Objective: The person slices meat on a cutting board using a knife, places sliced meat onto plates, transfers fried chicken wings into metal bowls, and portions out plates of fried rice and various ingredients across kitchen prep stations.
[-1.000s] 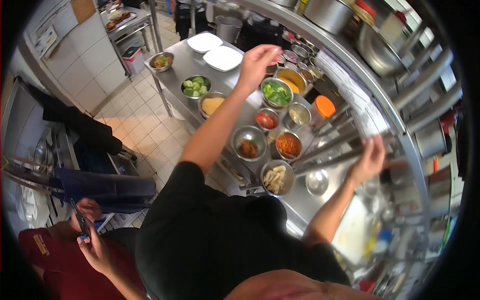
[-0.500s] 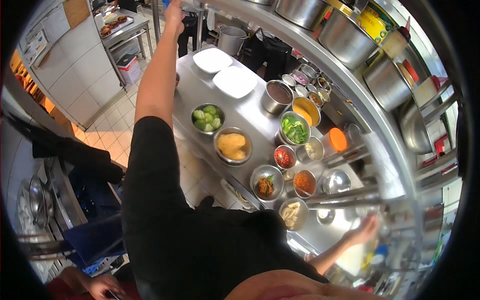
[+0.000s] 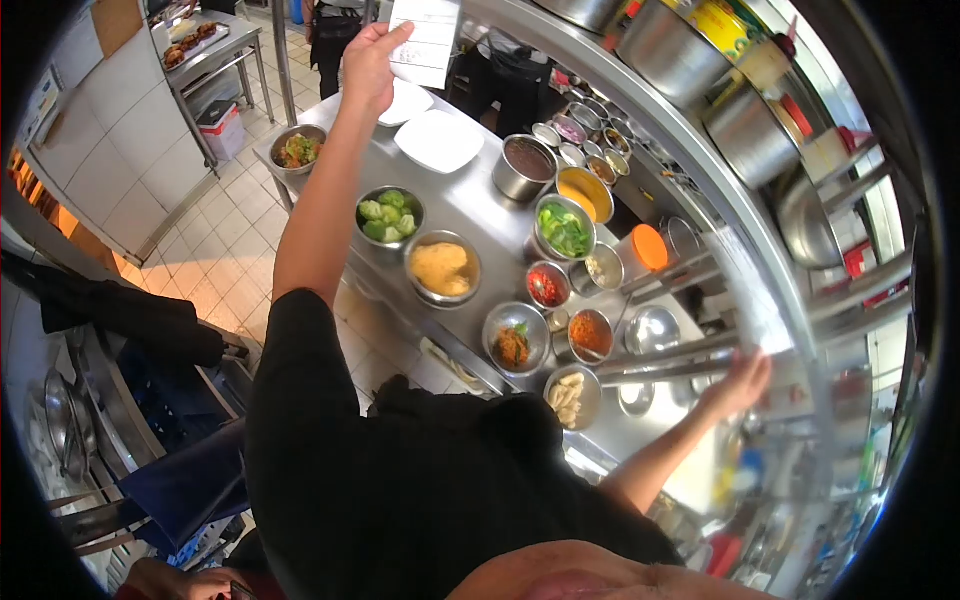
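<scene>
My left hand (image 3: 370,65), raised over the far end of the steel table, pinches a white paper slip (image 3: 427,42) with printed lines. Two white square plates lie beneath and beside it, the nearer one (image 3: 440,141) in full view. At the right, my right hand (image 3: 738,385) is up beside the shelf posts, blurred. Its fingers are at the lower end of a blurred white sheet (image 3: 757,300) along the shelf rail; their grip cannot be made out.
Steel table (image 3: 470,205) holds bowls of green vegetables (image 3: 390,215), yellow food (image 3: 442,268), chopped red pieces (image 3: 548,286) and pale strips (image 3: 568,400). Pots stand on the overhead shelf (image 3: 675,50). Another person (image 3: 335,45) is beyond the table; another person's hand (image 3: 205,583) shows lower left.
The view has shifted. My left hand has come lower into view, and the paper slip now shows in it. My right hand has risen to the white sheet by the rail.
</scene>
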Demonstrator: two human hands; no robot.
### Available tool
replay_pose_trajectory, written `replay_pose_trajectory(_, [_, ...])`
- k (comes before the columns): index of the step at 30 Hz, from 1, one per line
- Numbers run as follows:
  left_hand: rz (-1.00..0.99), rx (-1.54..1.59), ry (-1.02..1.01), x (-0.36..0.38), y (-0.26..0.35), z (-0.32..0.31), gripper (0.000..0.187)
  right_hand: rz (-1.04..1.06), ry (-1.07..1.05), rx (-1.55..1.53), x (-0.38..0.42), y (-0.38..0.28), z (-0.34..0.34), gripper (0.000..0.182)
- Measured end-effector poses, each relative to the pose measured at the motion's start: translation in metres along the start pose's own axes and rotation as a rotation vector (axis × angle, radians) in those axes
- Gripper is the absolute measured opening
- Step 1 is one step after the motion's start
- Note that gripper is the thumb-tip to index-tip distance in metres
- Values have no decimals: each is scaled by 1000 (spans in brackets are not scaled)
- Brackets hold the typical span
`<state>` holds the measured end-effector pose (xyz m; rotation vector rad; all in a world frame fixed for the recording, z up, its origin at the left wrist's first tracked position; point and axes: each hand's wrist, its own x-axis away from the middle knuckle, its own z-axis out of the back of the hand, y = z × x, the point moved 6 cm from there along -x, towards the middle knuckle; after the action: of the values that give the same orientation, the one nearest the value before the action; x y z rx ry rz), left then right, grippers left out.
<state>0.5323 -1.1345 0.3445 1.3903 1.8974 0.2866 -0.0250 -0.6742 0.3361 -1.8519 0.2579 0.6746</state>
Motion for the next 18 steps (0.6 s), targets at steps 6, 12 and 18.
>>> replay_pose_trajectory(6, [77, 20, -47, 69, -31, -78, 13, 40, -51, 112, -4, -18, -5, 32])
replay_pose_trajectory(12, [105, 26, -163, 110, -65, -145, 9, 127, -163, -57, -1, -33, -18, 26])
replay_pose_trajectory(18, [154, 58, -269, 145, -83, -203, 8, 87, -200, -100, 6, -40, -22, 25])
